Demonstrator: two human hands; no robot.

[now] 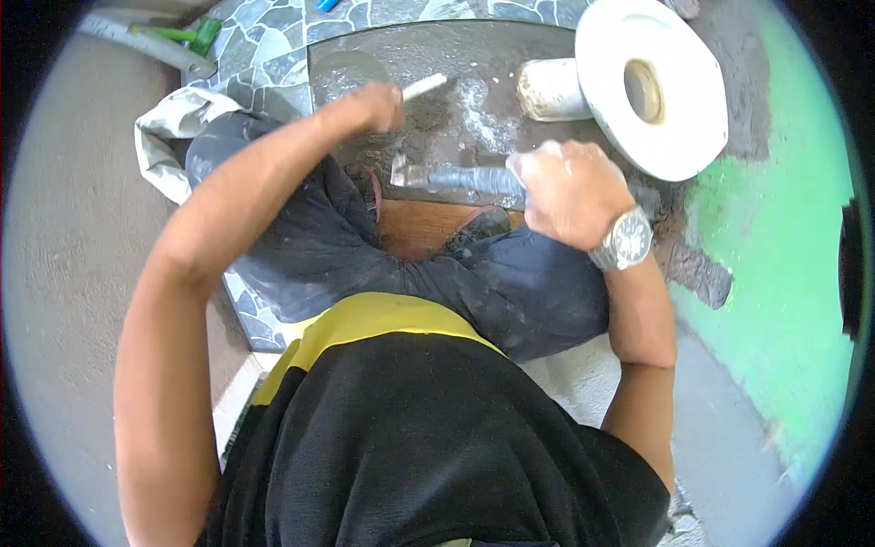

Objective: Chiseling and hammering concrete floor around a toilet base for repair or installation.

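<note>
In my left hand (378, 108), closed, is a short off-white stick-like piece (425, 87) whose kind I cannot make out. It points to the right over the wet grey cement surface (365, 77). My right hand (570, 193), smeared with white and wearing a watch, is wrapped round the handle of a hammer (469, 179). The handle looks bound in grey tape, and the metal head lies toward the left, low over the cement. Beyond my right hand stands a white ceramic toilet pan (702, 109) with a stained stub (553, 89) on its left side.
Stone-patterned tiles (264, 41) border the cement at the back and left. A pale cloth or sack (169, 137) lies beside my left knee. A green-handled tool (202, 36) rests at the far left. To the right rises a green wall (775, 237); a wooden board (410, 226) lies between my feet.
</note>
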